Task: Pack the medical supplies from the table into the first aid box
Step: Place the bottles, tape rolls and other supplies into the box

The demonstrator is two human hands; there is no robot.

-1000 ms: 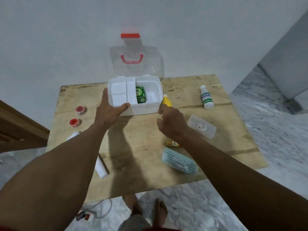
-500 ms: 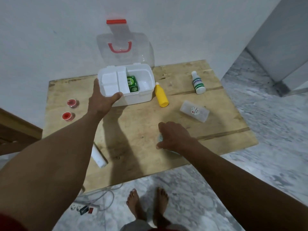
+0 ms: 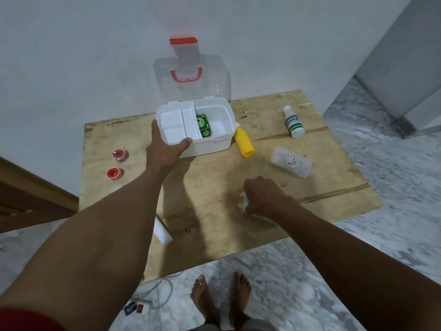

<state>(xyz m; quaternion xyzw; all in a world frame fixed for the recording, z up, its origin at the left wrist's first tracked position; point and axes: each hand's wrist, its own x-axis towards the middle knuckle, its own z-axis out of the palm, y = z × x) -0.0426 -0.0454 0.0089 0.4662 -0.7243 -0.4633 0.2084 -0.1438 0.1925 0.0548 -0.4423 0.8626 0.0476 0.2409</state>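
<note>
The white first aid box stands open at the back of the wooden table, its clear lid leaning on the wall. A green packet lies inside. My left hand grips the box's front left corner, thumb over the rim. My right hand is closed over a pale striped roll near the table's front, mostly hiding it. A yellow bottle lies beside the box. A white bottle with green label and a clear plastic case lie to the right.
Two red tape rolls sit at the table's left. A white tube lies partly hidden under my left forearm near the front edge. Below on the marble floor are my bare feet and a power strip with cable.
My right hand moved from the yellow bottle by the box back to the striped roll near the front edge and closed on it. The left hand stayed on the box.
</note>
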